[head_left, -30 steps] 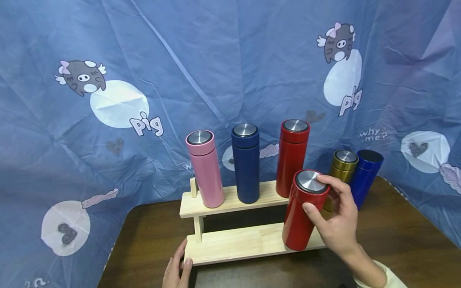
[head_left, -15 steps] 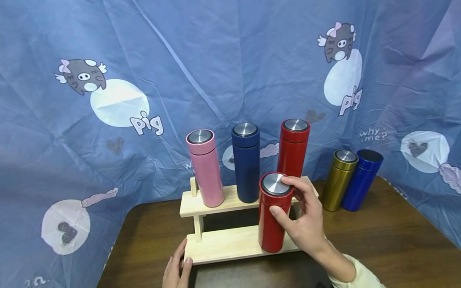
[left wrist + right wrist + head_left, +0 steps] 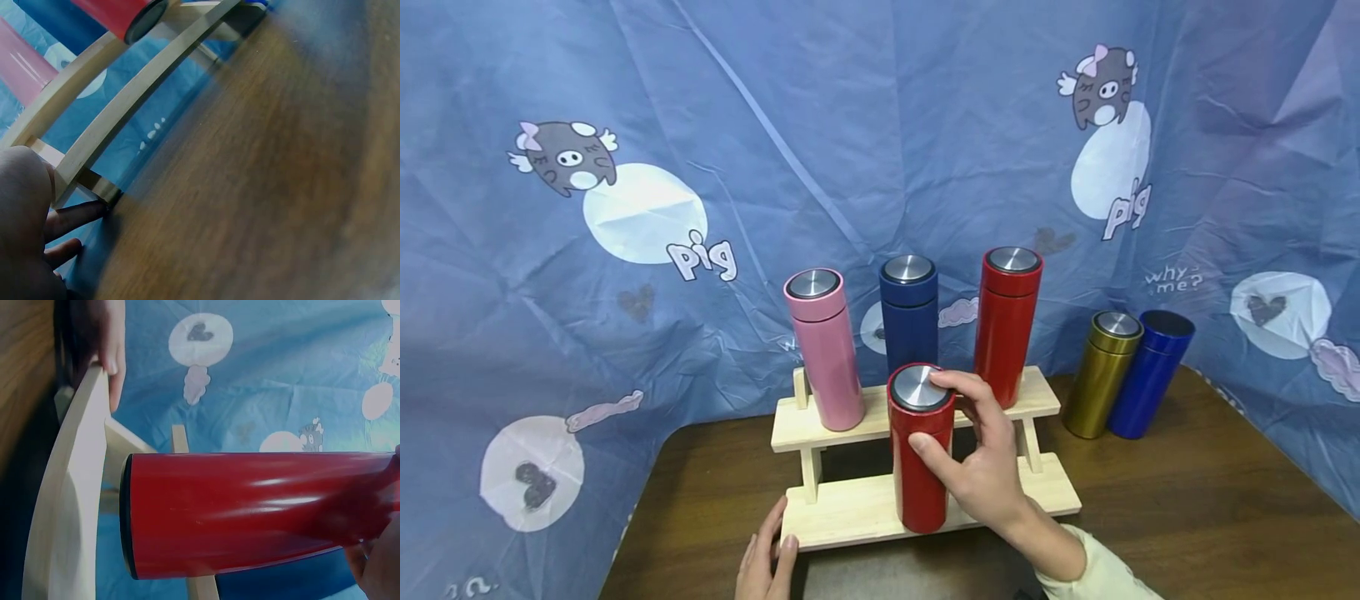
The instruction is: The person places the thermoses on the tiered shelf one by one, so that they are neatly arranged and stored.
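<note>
My right hand [image 3: 981, 467] grips a red thermos bottle [image 3: 922, 475] near its steel-topped lid, thumb on the front and a fingertip on the lid. The bottle is upright over the lower step of a two-step wooden rack [image 3: 842, 510]. In the right wrist view, a gap shows between the bottle's black base [image 3: 127, 515] and the step. At the rack's left end, my left hand [image 3: 766, 558] holds the lower step's corner, thumb at the front. The left wrist view has its fingers [image 3: 75, 215] reaching round that end.
On the upper step stand a pink bottle [image 3: 827, 358], a dark blue bottle [image 3: 910, 321], partly hidden, and another red bottle [image 3: 1007, 333]. A gold bottle [image 3: 1101, 379] and a bright blue bottle [image 3: 1150, 379] stand on the brown table [image 3: 1210, 500] to the right. A blue printed cloth [image 3: 820, 125] hangs behind.
My right hand has carried the red bottle leftward along the lower step, from its right part to about the middle. My left hand has stayed at the rack's left end.
</note>
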{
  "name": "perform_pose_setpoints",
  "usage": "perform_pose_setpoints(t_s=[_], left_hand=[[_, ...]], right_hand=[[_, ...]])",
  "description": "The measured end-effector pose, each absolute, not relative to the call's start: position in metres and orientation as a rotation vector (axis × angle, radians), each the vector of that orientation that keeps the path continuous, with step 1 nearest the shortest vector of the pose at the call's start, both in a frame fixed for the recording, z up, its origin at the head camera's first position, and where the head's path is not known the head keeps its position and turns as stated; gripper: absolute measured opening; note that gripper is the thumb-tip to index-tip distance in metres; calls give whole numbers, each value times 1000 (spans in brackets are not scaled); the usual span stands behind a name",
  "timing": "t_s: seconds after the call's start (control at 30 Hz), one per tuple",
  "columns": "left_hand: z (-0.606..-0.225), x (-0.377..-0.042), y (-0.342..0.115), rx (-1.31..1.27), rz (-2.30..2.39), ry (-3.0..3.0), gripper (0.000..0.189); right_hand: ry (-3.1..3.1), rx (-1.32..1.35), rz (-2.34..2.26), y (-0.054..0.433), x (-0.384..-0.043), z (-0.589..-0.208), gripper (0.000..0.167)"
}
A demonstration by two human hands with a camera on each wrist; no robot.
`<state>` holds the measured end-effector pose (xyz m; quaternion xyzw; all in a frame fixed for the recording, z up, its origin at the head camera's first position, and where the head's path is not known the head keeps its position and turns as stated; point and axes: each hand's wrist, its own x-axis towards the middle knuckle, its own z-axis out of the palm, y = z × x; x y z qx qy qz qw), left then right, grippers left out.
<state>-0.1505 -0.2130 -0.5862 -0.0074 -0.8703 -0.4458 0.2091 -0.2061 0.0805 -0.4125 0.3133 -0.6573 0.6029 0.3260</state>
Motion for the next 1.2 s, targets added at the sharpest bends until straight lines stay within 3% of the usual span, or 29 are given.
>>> perform_pose_setpoints(t_s=[1.2], left_hand=[[-594,-153,-214,-9,-1226,-2405,44]], right_hand=[[-1701,837,1678,2,-219,-423,63]])
